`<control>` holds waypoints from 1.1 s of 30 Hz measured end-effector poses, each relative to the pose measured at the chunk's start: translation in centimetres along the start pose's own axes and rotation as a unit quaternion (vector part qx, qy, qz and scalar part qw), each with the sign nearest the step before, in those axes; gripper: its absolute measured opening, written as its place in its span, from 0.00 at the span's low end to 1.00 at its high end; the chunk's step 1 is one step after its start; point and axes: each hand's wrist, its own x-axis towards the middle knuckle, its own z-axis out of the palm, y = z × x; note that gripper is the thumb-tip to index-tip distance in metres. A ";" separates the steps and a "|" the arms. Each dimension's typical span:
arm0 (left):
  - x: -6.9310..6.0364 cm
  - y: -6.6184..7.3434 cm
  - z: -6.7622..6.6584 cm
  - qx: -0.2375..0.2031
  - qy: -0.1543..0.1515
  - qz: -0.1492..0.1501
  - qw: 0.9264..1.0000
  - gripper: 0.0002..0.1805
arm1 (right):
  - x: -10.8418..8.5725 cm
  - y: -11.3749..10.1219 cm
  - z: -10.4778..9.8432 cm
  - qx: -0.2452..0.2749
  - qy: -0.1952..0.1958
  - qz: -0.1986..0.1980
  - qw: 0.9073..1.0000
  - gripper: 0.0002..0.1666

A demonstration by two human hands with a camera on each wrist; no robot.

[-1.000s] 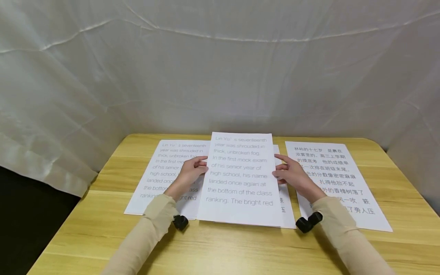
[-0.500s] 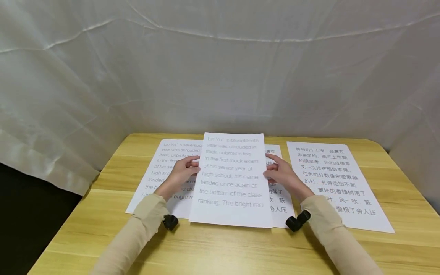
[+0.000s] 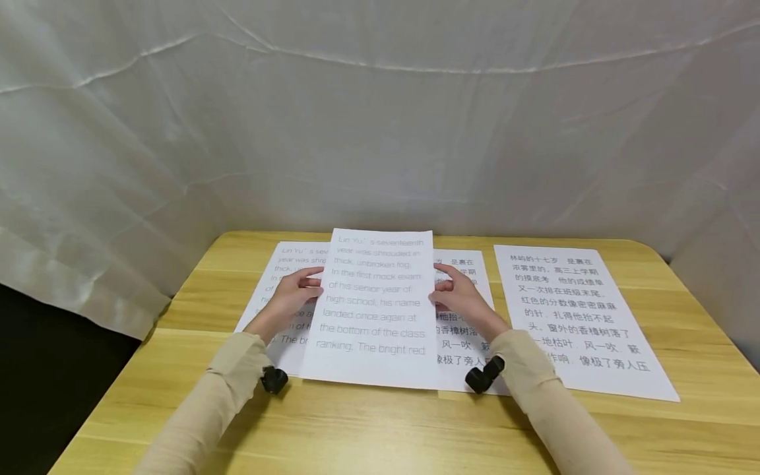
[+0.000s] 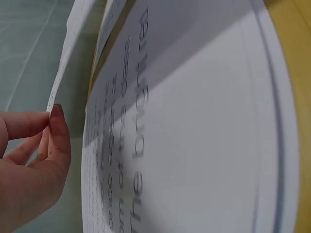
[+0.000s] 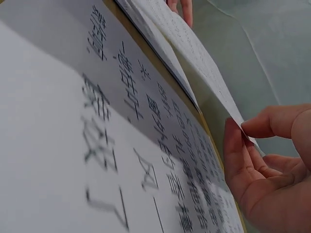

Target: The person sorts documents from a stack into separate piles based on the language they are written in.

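A white sheet of paper with printed English text is held up off the table between both hands. My left hand pinches its left edge between thumb and fingers, as the left wrist view also shows. On the opposite edge, the right hand pinches the paper the same way. Beneath and to the left lies a stack of English sheets, partly covered by the raised one. Under its right side is a sheet with Chinese text, also partly hidden.
Another Chinese-text sheet lies at the right of the wooden table. A pale curtain hangs behind and at both sides. Each sleeve carries a small black wrist camera.
Both hands have moved left with the raised sheet. More of the middle Chinese sheet now shows, while the left English stack is more covered.
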 end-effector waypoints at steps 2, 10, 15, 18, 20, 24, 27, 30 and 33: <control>0.1 -0.2 -0.5 -0.005 -0.002 0.001 1.000 0.28 | 0.3 -0.2 0.6 0.007 0.000 0.002 1.000 0.43; 0.4 -1.1 -2.8 0.002 -0.012 0.006 1.000 0.29 | 1.4 -0.7 2.9 0.017 -0.004 0.006 1.000 0.44; 0.5 -1.3 -4.6 0.043 -0.034 0.011 0.998 0.31 | 1.9 -1.2 4.4 0.009 -0.012 0.001 1.000 0.43; 0.4 -1.3 -5.6 0.064 -0.036 0.012 0.997 0.31 | 2.3 -1.5 5.4 0.006 -0.016 -0.007 1.000 0.43; 0.5 -1.3 -6.3 0.074 -0.032 0.009 0.997 0.32 | 2.5 -1.8 6.0 0.011 -0.020 -0.010 1.000 0.44; 0.8 -1.5 -7.3 0.080 -0.033 0.006 0.996 0.32 | 2.9 -2.1 7.3 -0.003 -0.023 -0.015 1.000 0.44; 1.0 -1.7 -7.9 0.091 -0.032 -0.001 0.995 0.32 | 3.2 -2.5 8.0 -0.008 -0.020 -0.018 1.000 0.45; 1.2 -1.9 -8.5 0.093 -0.028 -0.011 0.995 0.32 | 3.4 -3.0 8.5 0.002 -0.020 -0.021 1.000 0.44; 1.3 -2.0 -9.0 0.093 -0.029 -0.020 0.995 0.32 | 3.7 -3.4 8.8 0.022 -0.024 -0.025 0.999 0.44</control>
